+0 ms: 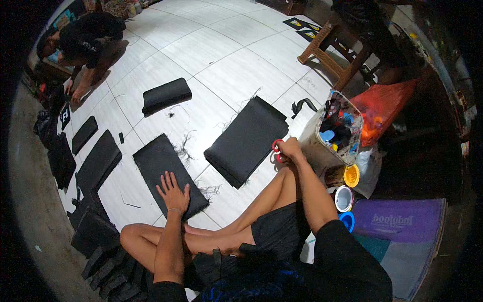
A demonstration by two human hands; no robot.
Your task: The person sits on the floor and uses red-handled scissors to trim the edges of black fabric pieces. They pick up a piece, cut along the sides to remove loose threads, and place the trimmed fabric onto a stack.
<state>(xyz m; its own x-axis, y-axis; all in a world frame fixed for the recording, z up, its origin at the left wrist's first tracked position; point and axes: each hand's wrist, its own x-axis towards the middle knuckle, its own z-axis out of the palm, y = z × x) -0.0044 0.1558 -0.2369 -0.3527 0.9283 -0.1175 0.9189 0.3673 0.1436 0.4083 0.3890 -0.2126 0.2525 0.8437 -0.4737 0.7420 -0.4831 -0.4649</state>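
My left hand (173, 194) lies flat with fingers spread on a black rectangular piece of folded fabric (160, 153) on the floor. Loose black threads fray from its right side. My right hand (291, 149), beside my knee, is closed round the red handles of a pair of scissors (276, 146); the blades cannot be made out. Just left of the scissors rests a larger, thicker black fabric stack (246, 141), apart from the piece under my left hand. Farther off lies a smaller folded black piece (167, 95).
More black pieces (98, 160) and a pile of dark blocks (108, 261) lie at the left. At my right stand a scrap-filled bin (314, 138), a red bag (387, 108), small tubs (343, 198) and a brown stool (322, 55). Another person (90, 43) bends over the floor, far left.
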